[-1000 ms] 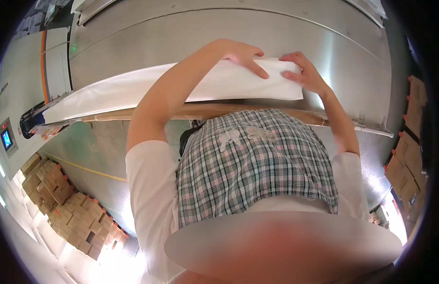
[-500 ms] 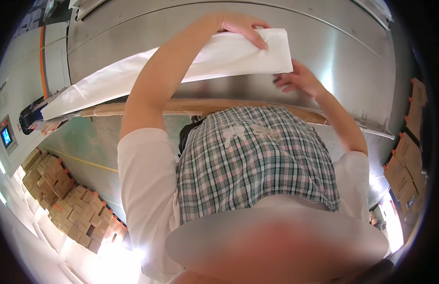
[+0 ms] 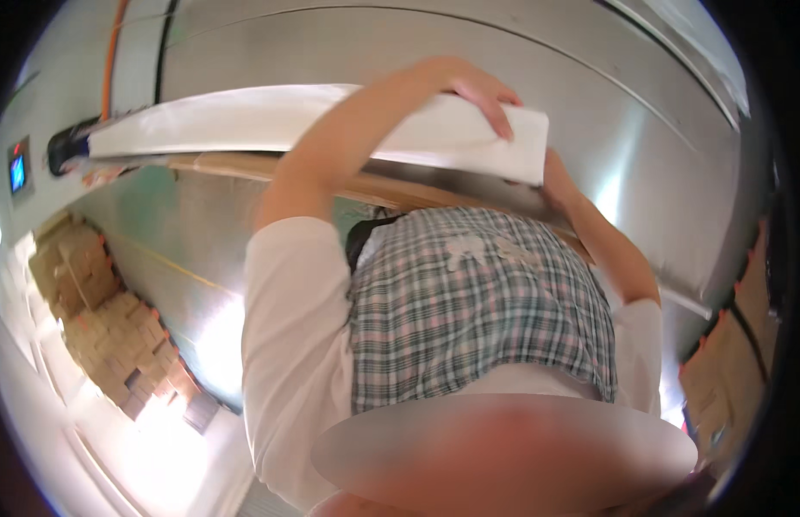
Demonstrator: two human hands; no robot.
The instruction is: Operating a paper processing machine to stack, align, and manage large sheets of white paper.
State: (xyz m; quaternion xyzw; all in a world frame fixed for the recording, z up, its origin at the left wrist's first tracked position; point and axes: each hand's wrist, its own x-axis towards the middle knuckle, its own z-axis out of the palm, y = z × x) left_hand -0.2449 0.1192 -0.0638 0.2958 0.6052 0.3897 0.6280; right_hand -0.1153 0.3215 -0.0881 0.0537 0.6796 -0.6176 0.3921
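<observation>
Material (image 3: 232, 121), white and folded long and narrow, stretches along the metal worktop (image 3: 667, 164), with its left end beside a dark part (image 3: 65, 152) near the small lit screen (image 3: 18, 172). Half a second ago, the right hand (image 3: 559, 185) was blurred, with its fingers showing just below the lower right corner. Now it is at this corner, and its fingers are mostly hidden by the material, so I cannot tell whether they grip or only touch. The left hand (image 3: 482, 90) stays near the right end, with its thumb laid across the upper face and the other fingers at the far edge; it seems to pinch the material narrowly. This end appears lower in the view than before, but the camera has turned also, so I cannot say how much the material itself has moved. In my judgement, the change means that both hands now attend to the right end, while the left end has no hand on it.
</observation>
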